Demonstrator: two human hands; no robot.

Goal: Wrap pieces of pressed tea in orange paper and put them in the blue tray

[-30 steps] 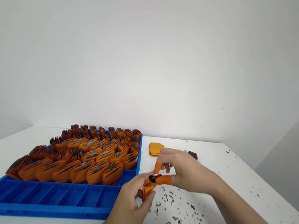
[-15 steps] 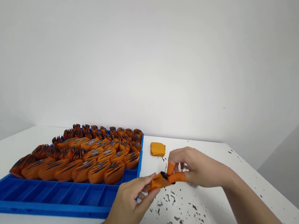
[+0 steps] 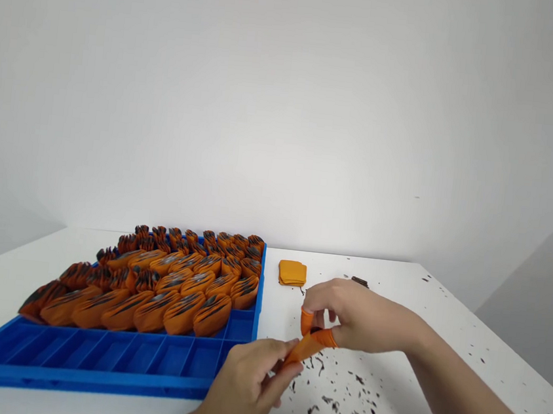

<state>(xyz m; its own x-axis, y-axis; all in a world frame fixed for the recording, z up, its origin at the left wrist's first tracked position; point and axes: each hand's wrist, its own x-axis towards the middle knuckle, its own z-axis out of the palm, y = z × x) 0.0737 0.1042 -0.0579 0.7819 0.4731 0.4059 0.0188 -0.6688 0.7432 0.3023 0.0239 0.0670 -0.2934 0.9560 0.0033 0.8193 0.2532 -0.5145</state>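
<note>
Both my hands meet over the white table (image 3: 419,301), just right of a blue tray. My left hand (image 3: 247,388) pinches the lower end of a small orange packet (image 3: 305,348). My right hand (image 3: 348,317), with orange finger cots on thumb and forefinger, pinches the packet's upper end. The blue compartment tray (image 3: 92,362) holds several rows of orange packets (image 3: 174,288) filled with dark leaf; its front row of slots is bare. A small stack of flat orange packets (image 3: 292,272) lies behind my hands.
Dark leaf crumbs (image 3: 335,404) are scattered on the table under and right of my hands. A small dark pile (image 3: 359,281) lies at the back behind my right hand. A plain white wall stands behind the table; its right edge runs diagonally.
Both hands have shifted slightly right and lower with the packet. The packet's open mouth, showing dark leaf earlier, is now pressed flat between the fingers.
</note>
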